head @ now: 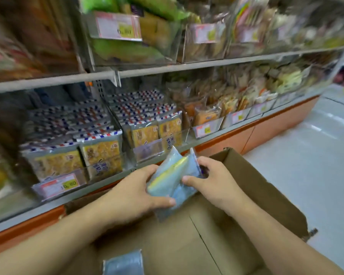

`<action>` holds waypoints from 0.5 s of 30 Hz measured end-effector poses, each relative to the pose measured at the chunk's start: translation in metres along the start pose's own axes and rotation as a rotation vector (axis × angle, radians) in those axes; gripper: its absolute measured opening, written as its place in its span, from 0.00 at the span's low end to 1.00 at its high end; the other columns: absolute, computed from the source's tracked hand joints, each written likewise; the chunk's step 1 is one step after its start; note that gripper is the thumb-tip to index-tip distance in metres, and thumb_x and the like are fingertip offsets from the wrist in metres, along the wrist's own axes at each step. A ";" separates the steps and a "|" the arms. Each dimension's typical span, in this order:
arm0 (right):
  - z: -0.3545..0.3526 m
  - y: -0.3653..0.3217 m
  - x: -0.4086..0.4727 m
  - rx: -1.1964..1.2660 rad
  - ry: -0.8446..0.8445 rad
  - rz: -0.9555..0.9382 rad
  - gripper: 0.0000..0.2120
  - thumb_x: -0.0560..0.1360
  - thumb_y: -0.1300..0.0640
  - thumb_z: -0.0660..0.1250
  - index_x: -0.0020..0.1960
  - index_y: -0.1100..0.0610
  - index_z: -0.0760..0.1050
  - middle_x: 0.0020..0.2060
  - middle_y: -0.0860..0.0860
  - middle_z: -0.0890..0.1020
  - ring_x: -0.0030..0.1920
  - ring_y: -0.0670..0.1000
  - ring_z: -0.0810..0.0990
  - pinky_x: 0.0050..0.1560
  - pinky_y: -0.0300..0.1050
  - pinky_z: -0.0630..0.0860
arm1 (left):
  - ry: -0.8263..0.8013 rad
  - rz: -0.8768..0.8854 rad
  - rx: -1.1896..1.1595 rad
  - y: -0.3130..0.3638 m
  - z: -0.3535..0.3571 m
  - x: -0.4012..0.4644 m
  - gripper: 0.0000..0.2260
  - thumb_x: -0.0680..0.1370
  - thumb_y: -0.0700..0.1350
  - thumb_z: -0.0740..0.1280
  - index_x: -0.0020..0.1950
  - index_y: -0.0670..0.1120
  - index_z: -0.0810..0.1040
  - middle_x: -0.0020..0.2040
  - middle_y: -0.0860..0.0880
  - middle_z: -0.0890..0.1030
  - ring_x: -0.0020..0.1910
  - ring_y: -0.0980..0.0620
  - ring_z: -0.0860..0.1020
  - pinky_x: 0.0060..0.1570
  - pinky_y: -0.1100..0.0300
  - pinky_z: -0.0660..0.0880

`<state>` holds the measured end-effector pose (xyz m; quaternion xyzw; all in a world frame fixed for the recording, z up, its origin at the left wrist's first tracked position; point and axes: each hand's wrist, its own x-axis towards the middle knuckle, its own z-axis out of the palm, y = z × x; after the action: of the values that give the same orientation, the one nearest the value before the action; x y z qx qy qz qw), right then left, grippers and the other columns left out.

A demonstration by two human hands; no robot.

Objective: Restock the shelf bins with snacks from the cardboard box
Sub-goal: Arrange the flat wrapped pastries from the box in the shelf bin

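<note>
Nearest my view, one silvery packet [123,262] lies in the cardboard box [246,187], cut off by the frame's bottom edge. The upper shelf bins are badly blurred; I can't read their contents or tags. The two lower clear bins [107,165] at left hold rows of yellow snacks with checkered top edges. Above the box, my left hand [135,187] and right hand [213,179] both grip a small stack of pale blue snack packs [173,175], fingers curled round its ends, thumbs on the near face.
</note>
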<state>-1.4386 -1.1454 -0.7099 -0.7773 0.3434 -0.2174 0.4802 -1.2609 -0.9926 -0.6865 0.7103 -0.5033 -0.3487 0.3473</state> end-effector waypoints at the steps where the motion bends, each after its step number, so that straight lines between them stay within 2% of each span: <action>1: 0.003 -0.007 -0.006 -0.038 0.067 -0.007 0.17 0.67 0.47 0.81 0.53 0.50 0.82 0.49 0.47 0.86 0.51 0.48 0.84 0.58 0.54 0.82 | 0.072 0.038 0.043 0.002 0.000 -0.006 0.23 0.70 0.56 0.82 0.63 0.59 0.80 0.55 0.63 0.85 0.52 0.63 0.83 0.58 0.51 0.81; 3: 0.003 -0.022 -0.022 -0.124 0.213 0.059 0.28 0.66 0.40 0.82 0.61 0.46 0.76 0.59 0.44 0.78 0.58 0.44 0.79 0.63 0.48 0.78 | 0.188 0.111 0.103 0.004 -0.003 -0.017 0.18 0.73 0.53 0.80 0.60 0.60 0.81 0.52 0.64 0.85 0.50 0.65 0.83 0.56 0.51 0.81; 4: 0.000 -0.029 -0.030 -0.095 0.261 0.150 0.31 0.68 0.39 0.81 0.65 0.47 0.73 0.62 0.45 0.76 0.60 0.44 0.77 0.65 0.48 0.77 | 0.239 0.159 0.170 0.006 -0.005 -0.021 0.19 0.73 0.52 0.79 0.62 0.61 0.80 0.53 0.65 0.84 0.51 0.65 0.82 0.56 0.52 0.81; 5: -0.006 -0.036 -0.038 0.037 0.257 0.273 0.32 0.70 0.38 0.79 0.67 0.49 0.72 0.64 0.48 0.77 0.61 0.46 0.79 0.65 0.51 0.79 | 0.282 0.215 0.251 0.007 -0.007 -0.025 0.22 0.73 0.51 0.78 0.65 0.63 0.77 0.55 0.66 0.84 0.54 0.66 0.81 0.56 0.53 0.81; 7: -0.018 -0.047 -0.049 0.548 0.081 0.561 0.31 0.76 0.33 0.70 0.68 0.53 0.73 0.62 0.57 0.83 0.60 0.57 0.85 0.61 0.63 0.82 | 0.342 0.339 0.438 0.011 -0.008 -0.032 0.32 0.72 0.48 0.78 0.71 0.67 0.71 0.62 0.67 0.82 0.61 0.63 0.80 0.58 0.53 0.81; 8: -0.023 -0.053 -0.054 0.763 -0.039 0.646 0.33 0.77 0.30 0.66 0.69 0.56 0.73 0.61 0.61 0.85 0.59 0.63 0.86 0.60 0.67 0.82 | 0.362 0.407 0.545 0.014 -0.008 -0.035 0.36 0.70 0.45 0.79 0.73 0.67 0.70 0.66 0.66 0.80 0.63 0.61 0.80 0.57 0.54 0.82; 9: -0.026 -0.054 -0.057 0.875 -0.135 0.671 0.36 0.78 0.29 0.63 0.70 0.58 0.73 0.60 0.63 0.85 0.59 0.67 0.85 0.60 0.69 0.81 | 0.355 0.484 0.636 0.016 -0.009 -0.037 0.39 0.67 0.43 0.80 0.74 0.65 0.71 0.68 0.64 0.79 0.64 0.59 0.80 0.56 0.55 0.83; 10: -0.027 -0.055 -0.059 0.910 -0.180 0.655 0.36 0.78 0.31 0.63 0.70 0.60 0.74 0.60 0.65 0.85 0.59 0.67 0.85 0.61 0.69 0.81 | 0.319 0.561 0.697 0.019 -0.009 -0.037 0.40 0.66 0.42 0.81 0.74 0.63 0.73 0.69 0.62 0.79 0.65 0.58 0.80 0.55 0.57 0.83; 12: -0.024 -0.057 -0.058 0.873 -0.173 0.572 0.29 0.78 0.42 0.68 0.68 0.63 0.77 0.59 0.65 0.85 0.59 0.65 0.86 0.56 0.63 0.83 | 0.263 0.730 0.728 0.022 -0.007 -0.036 0.34 0.68 0.41 0.79 0.73 0.58 0.78 0.70 0.57 0.80 0.68 0.55 0.79 0.59 0.58 0.81; 14: -0.022 -0.058 -0.055 0.818 -0.112 0.477 0.24 0.75 0.53 0.73 0.67 0.63 0.79 0.56 0.64 0.86 0.56 0.62 0.87 0.47 0.55 0.86 | 0.262 0.800 0.720 0.026 -0.007 -0.034 0.28 0.74 0.44 0.66 0.75 0.56 0.77 0.73 0.56 0.77 0.71 0.53 0.77 0.65 0.59 0.77; 15: -0.023 -0.055 -0.053 0.809 -0.085 0.431 0.24 0.73 0.57 0.74 0.67 0.63 0.78 0.56 0.64 0.86 0.55 0.62 0.87 0.46 0.53 0.86 | 0.275 0.777 0.708 0.027 -0.008 -0.033 0.29 0.75 0.45 0.62 0.77 0.56 0.74 0.76 0.57 0.74 0.73 0.55 0.74 0.66 0.62 0.73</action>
<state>-1.4712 -1.1033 -0.6512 -0.4466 0.3647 -0.1971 0.7929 -1.2753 -0.9666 -0.6551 0.5847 -0.7653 0.0925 0.2527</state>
